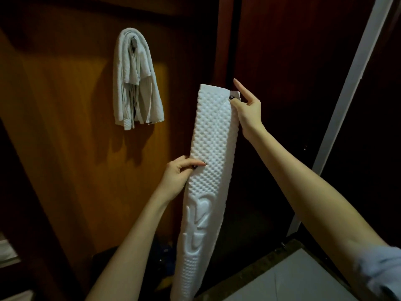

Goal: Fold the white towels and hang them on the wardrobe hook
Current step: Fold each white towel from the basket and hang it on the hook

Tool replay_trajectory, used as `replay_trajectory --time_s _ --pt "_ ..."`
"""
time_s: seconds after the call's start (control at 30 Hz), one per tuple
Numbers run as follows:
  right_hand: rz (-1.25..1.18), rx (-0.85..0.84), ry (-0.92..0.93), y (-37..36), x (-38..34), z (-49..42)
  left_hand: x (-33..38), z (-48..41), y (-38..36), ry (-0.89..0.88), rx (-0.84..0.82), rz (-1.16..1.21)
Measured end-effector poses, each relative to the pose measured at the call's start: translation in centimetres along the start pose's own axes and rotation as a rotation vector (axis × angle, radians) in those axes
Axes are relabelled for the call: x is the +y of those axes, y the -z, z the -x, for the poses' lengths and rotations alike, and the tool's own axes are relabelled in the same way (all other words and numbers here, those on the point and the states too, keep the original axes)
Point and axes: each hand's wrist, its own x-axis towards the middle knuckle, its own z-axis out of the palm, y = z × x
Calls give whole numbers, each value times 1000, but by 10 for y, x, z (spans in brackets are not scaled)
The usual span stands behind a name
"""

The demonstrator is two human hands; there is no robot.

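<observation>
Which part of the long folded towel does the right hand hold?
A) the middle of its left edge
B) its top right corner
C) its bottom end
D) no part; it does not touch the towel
B: the right hand pinches the top right corner of the folded towel, while the left hand grips the towel's left edge near the middle.

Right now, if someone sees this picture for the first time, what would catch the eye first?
First the long white towel, folded into a narrow strip and hanging bright in the centre, pinched at its top corner by the right hand and at its left edge by the left hand. Next, upper left, other white towels already draped over a metal hook on the wooden wardrobe panel.
</observation>
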Motion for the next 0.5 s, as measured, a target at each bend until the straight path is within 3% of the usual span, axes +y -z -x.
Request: replay_trajectory --time_s 0.23,0.37,0.5 --pt "124 -12 18 -8 -8 -12 -19 18 -10 -66 -126 -20" --pt "219 -151 11 4 -16 -9 -17 14 -15 27 0 272" --pt "348 -287 -29 26 4 38 -6 3 -12 21 65 370"
